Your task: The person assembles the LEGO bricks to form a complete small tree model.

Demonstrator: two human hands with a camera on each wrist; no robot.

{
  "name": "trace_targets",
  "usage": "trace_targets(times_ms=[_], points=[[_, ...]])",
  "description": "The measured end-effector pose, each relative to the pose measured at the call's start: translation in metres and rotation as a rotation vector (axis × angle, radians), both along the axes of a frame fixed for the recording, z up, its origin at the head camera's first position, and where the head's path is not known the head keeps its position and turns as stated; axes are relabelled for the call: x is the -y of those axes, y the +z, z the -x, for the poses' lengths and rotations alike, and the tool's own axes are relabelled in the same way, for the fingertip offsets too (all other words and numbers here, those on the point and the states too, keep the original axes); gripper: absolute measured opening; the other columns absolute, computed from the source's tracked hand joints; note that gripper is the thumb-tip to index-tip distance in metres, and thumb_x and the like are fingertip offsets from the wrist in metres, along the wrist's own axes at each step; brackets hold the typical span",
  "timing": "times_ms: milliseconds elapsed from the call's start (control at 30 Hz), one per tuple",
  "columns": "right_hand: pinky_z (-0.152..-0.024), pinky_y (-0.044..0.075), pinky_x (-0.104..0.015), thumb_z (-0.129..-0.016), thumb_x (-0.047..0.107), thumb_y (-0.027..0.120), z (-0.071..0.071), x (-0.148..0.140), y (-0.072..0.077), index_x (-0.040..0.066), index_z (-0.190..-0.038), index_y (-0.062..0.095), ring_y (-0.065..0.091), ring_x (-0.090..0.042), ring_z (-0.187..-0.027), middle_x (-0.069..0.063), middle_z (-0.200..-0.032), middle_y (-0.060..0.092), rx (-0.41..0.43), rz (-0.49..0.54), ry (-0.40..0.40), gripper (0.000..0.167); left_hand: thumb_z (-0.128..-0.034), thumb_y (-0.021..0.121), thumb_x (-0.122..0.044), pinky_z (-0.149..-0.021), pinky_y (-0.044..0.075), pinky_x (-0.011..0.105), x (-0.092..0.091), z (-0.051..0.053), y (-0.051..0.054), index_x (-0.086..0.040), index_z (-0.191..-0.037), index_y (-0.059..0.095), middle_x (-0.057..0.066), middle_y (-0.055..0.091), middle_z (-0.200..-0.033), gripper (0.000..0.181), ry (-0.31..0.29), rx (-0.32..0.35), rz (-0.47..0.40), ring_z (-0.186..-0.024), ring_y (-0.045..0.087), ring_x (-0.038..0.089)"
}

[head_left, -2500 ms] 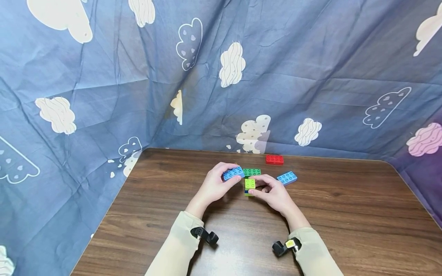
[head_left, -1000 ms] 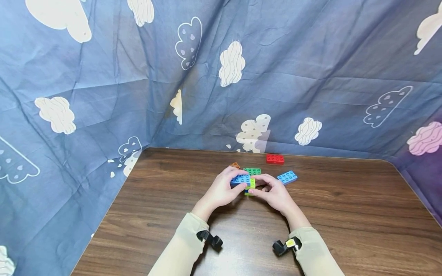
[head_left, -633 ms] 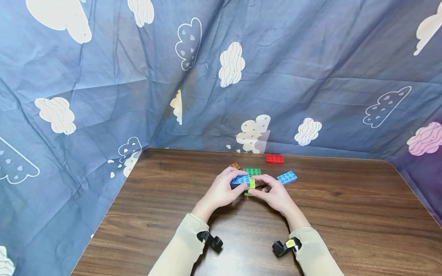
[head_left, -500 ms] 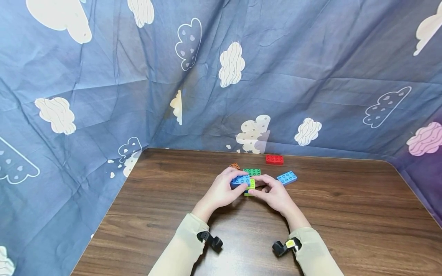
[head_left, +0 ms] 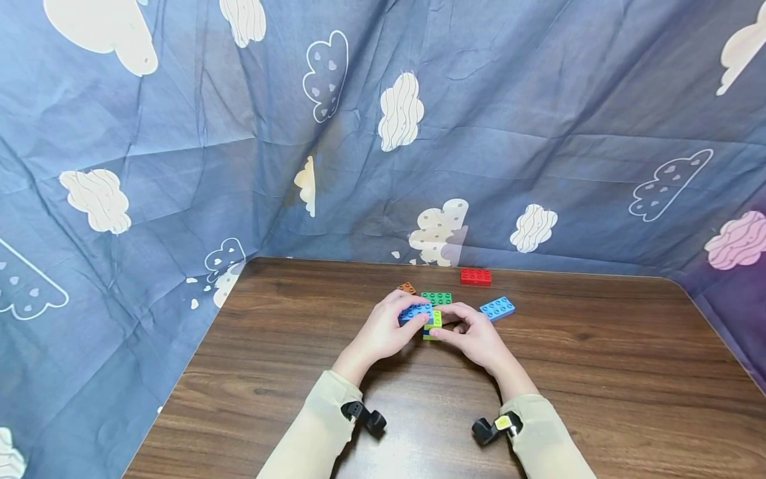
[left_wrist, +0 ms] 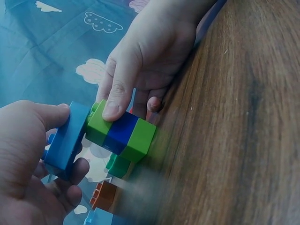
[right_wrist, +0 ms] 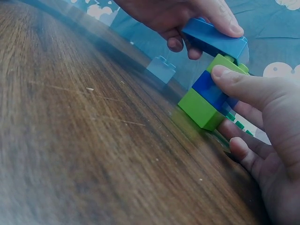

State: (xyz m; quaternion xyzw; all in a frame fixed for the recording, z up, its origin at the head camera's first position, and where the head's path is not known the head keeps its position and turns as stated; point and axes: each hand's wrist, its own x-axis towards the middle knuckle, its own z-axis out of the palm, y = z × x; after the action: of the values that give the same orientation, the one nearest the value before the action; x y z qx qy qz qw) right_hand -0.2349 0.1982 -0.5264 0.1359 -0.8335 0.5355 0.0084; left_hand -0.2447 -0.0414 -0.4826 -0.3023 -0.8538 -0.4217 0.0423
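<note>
My left hand point(head_left: 378, 332) grips a blue toy building brick point(head_left: 415, 311) by its long sides. It sits over the left part of a small stack that my right hand point(head_left: 475, 338) pinches between thumb and fingers. From the top, the stack is a lime green brick point(left_wrist: 99, 124), a dark blue brick point(left_wrist: 120, 133) and another lime green brick point(left_wrist: 141, 140). Both wrist views show the blue brick slightly tilted, with studs of the upper lime brick visible beneath it. The stack's base is close to the tabletop; whether it touches cannot be told.
Just behind the hands lie a green brick point(head_left: 437, 297) and an orange brick point(head_left: 407, 288). Farther back is a red brick point(head_left: 475, 277); another blue brick point(head_left: 497, 309) lies right. A light blue brick point(left_wrist: 99, 216) shows in the left wrist view. A patterned cloth point(head_left: 359, 199) hangs behind the table.
My left hand has brought the blue brick rightward from beside the stack to over its top. In the last half second the brick has tilted slightly. My right hand has kept its place.
</note>
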Motion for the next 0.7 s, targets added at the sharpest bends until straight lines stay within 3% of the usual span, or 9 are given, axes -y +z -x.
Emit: trace_targets(times_ms=[700], points=[[-0.083,0.056,-0.026,-0.095,0.022,0.088,0.0003,-0.0018,-0.0017,0.013,-0.131,0.076,0.069,-0.027,-0.109,-0.006,-0.118,0.076,-0.006,0.013,0.006,0.039,-0.1097,0.067,-0.027,-0.101,0.055,0.041,-0.0022,0.0001,-0.0014,-0.009,-0.138,0.073,0.009,0.068,-0.129,0.034,-0.003,-0.046,0.025,-0.114,0.067,0.022]])
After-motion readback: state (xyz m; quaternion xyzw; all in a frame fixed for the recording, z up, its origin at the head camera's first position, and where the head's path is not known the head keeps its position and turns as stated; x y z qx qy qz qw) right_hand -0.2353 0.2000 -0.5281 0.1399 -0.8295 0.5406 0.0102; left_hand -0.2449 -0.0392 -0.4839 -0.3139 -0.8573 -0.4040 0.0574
